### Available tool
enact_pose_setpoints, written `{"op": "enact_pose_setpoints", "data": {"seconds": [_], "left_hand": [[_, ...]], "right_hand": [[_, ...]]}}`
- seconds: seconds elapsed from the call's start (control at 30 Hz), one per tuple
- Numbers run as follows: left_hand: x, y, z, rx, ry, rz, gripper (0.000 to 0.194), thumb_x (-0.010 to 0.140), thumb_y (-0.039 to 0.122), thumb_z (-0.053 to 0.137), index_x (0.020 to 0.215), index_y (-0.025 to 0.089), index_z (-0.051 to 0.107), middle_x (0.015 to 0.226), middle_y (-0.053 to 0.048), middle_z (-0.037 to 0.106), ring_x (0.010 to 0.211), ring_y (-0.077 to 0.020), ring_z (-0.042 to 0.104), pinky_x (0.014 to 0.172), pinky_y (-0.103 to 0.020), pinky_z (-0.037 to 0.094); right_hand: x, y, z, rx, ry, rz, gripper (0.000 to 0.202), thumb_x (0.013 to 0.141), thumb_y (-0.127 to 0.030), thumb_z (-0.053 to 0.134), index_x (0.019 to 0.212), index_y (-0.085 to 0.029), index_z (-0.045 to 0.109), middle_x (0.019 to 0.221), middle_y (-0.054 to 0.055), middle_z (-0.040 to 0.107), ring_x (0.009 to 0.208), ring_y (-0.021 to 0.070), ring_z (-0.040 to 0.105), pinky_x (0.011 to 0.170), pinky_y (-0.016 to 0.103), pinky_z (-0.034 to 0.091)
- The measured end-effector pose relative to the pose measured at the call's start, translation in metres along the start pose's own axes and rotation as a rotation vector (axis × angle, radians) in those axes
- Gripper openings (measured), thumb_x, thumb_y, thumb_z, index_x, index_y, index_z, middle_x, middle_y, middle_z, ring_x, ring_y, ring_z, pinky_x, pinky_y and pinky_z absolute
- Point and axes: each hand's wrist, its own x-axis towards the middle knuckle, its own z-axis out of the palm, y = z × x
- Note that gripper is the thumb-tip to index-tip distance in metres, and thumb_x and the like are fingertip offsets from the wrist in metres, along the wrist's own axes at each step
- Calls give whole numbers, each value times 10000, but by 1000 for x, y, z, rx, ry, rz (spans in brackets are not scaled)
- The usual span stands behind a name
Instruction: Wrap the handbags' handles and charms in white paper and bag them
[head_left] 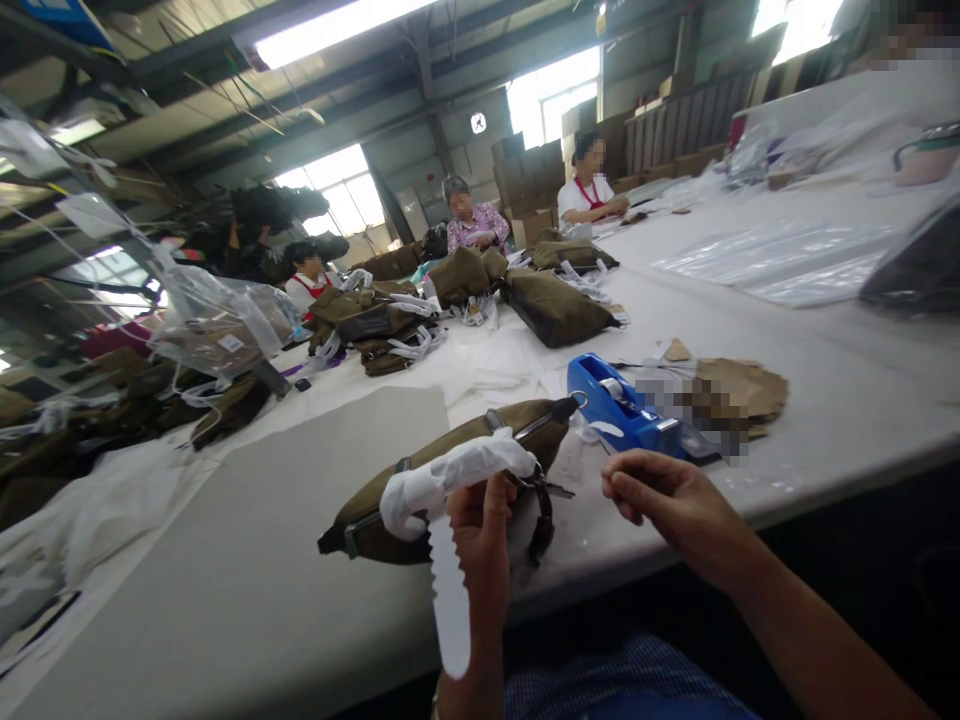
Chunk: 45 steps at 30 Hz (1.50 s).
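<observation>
My left hand is closed round the white-wrapped handle of an olive-brown bag, which lies tilted on the table. A white strip with a wavy edge hangs down over my left wrist. Dark straps or tags with a metal ring dangle beside those fingers. My right hand is pinched, apart from the bag, just in front of a blue tape dispenser. Anything between its fingertips is too small to make out.
Brown torn cardboard lies beyond the dispenser. More olive bags with wrapped handles are heaped across the table. A grey sheet covers the table at left. Clear plastic bags lie at right. Several people sit or stand around the table.
</observation>
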Motion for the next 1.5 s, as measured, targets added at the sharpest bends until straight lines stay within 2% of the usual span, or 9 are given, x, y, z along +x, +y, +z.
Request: {"op": "enact_pose_setpoints", "data": {"seconds": [0.17, 0.23, 0.4, 0.53, 0.63, 0.8, 0.93, 1.17, 1.5], "left_hand": [[0, 0, -1, 61, -48, 5, 338, 822, 491, 756, 746, 163, 733, 681, -26, 696, 660, -159, 656, 665, -265, 555], [1, -3, -2, 82, -74, 2, 292, 833, 458, 751, 797, 168, 761, 721, -32, 726, 691, -162, 674, 692, -261, 563], [4, -10, -5, 110, -149, 58, 211, 851, 392, 741, 896, 191, 786, 884, -56, 782, 855, -196, 729, 837, -287, 575], [9, -14, -7, 44, -179, 79, 179, 856, 346, 750, 947, 193, 771, 942, -53, 781, 891, -192, 739, 848, -281, 587], [16, -21, -10, -10, -235, 120, 144, 852, 323, 763, 921, 197, 759, 890, -31, 757, 842, -167, 725, 801, -251, 587], [24, -27, -9, 99, -360, 225, 75, 881, 273, 741, 897, 205, 769, 918, -34, 728, 901, -163, 688, 845, -241, 551], [21, -23, -4, 131, -417, 205, 89, 905, 283, 718, 929, 215, 769, 963, -38, 730, 940, -172, 691, 879, -257, 545], [18, -21, -2, 137, -363, 130, 182, 873, 287, 756, 1043, 228, 737, 903, 5, 760, 856, -136, 717, 824, -213, 561], [21, -17, -3, 176, -359, 182, 174, 865, 228, 756, 1039, 225, 737, 887, 19, 765, 824, -110, 718, 806, -175, 558]], "right_hand": [[5, 6, 17, 394, 97, 53, 320, 639, -434, 927, 854, -226, 812, 845, 77, 757, 684, 156, 673, 656, 283, 596], [8, 10, 21, 412, 132, 18, 276, 667, -440, 912, 838, -243, 820, 862, 73, 756, 691, 151, 667, 655, 284, 598], [11, 10, 27, 298, 84, -116, 199, 799, -420, 827, 854, -228, 822, 1173, 93, 712, 775, 126, 645, 640, 235, 562], [12, 7, 31, 414, 89, -45, 255, 762, -381, 866, 972, -250, 808, 816, 40, 736, 587, 84, 590, 541, 197, 499], [15, 10, 34, 438, 147, -10, 290, 704, -351, 907, 955, -245, 808, 783, 37, 747, 617, 105, 636, 553, 199, 519], [20, 21, 38, 338, 164, -10, 284, 708, -378, 897, 939, -230, 823, 927, 72, 784, 716, 157, 710, 712, 299, 619], [22, 27, 42, 186, 157, -29, 267, 695, -375, 899, 912, -238, 830, 905, 60, 788, 711, 158, 708, 711, 287, 621], [24, 23, 48, -63, 131, -161, 154, 749, -348, 841, 889, -285, 837, 823, 23, 781, 653, 132, 677, 625, 210, 581], [25, 27, 50, -173, 105, -244, 129, 807, -320, 797, 929, -297, 831, 897, 14, 785, 789, 172, 728, 762, 257, 617]]}}
